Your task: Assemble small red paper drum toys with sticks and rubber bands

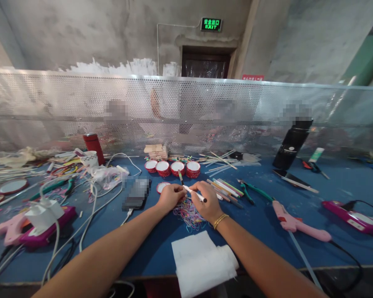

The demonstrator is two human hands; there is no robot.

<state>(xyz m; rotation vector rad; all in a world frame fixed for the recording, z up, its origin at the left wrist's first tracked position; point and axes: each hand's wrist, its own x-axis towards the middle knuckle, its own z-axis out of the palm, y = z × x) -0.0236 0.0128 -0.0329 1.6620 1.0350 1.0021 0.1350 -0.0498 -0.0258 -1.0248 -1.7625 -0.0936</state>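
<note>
My right hand (207,200) is closed around a white marker pen (195,193) with a black end. The marker's other end points left, toward my left hand (171,198), whose fingers are pinched together around a thin stick (180,177). That stick rises above the fingertips and looks greenish at the top and black lower down. Below both hands lies a loose pile of coloured rubber bands (189,216). One small red-rimmed white disc (162,187) is partly hidden behind my left hand. Farther back stand several stacks of such discs (178,167).
Coloured sticks (226,190), green-handled pliers (257,191) and a pink glue gun (295,221) lie to the right. A phone (137,193), white cables and a purple power strip (46,231) occupy the left. White tissue (202,260) lies in front; a perforated metal panel (186,111) stands behind.
</note>
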